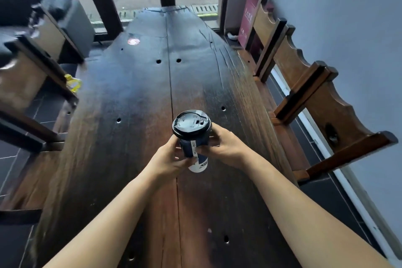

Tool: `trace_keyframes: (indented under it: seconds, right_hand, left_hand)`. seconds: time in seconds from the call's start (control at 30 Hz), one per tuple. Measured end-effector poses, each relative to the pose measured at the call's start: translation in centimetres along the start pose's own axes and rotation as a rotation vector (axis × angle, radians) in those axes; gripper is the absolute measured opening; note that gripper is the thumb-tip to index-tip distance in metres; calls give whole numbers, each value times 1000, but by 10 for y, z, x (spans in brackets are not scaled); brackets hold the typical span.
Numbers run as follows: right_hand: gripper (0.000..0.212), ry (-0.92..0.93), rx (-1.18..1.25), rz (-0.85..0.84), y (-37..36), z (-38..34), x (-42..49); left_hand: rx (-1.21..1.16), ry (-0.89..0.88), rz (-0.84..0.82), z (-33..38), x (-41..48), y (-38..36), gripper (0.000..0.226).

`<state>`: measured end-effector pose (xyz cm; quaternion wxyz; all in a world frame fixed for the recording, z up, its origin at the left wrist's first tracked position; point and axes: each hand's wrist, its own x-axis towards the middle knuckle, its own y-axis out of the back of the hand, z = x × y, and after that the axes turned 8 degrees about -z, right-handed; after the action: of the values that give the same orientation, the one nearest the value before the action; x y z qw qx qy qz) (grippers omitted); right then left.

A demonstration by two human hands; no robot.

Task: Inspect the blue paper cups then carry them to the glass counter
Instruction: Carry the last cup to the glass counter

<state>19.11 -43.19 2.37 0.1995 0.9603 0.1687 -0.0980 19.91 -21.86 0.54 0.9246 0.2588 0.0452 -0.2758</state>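
Observation:
One blue paper cup [194, 146] with a black plastic lid and a white base is held above the long dark wooden table [130, 137], tilted with its lid toward the window. My left hand [168, 159] grips its left side with fingers curled round the body. From the other side, my right hand [226, 147] wraps the cup, thumb on the white label. No other cup is in view, and no glass counter either.
Wooden chairs [304, 85] line the table's right side along a grey wall. More chairs [32, 72] stand on the left over dark floor tiles. A round sticker [133, 41] lies at the table's far end, before large windows. A maroon sign [248, 19] leans in the corner.

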Motion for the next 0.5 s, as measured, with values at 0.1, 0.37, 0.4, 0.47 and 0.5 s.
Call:
trace_keyframes:
  seconds: [0.1,0.37,0.4,0.47,0.5]
  right_hand:
    - [63,60,24,-38,-21,-49,3]
    - [70,177,107,-183,-118,-163,2]
    - [69,182,114,-219,-136,-175,3]
    - [63,203,113,-288,-178,-200,6]
    - [61,221,105,-325,-203,-213,9]
  left_hand:
    - [-67,1,63,12,-40,38,53]
    - [-176,-22,219,16,-171,125,59]
    - [-185,-18,250,10,-191,135,61]
    - [-205,-6,317,-6,-234,154,60]
    - [-213,13,354,-16,-257,164,57]
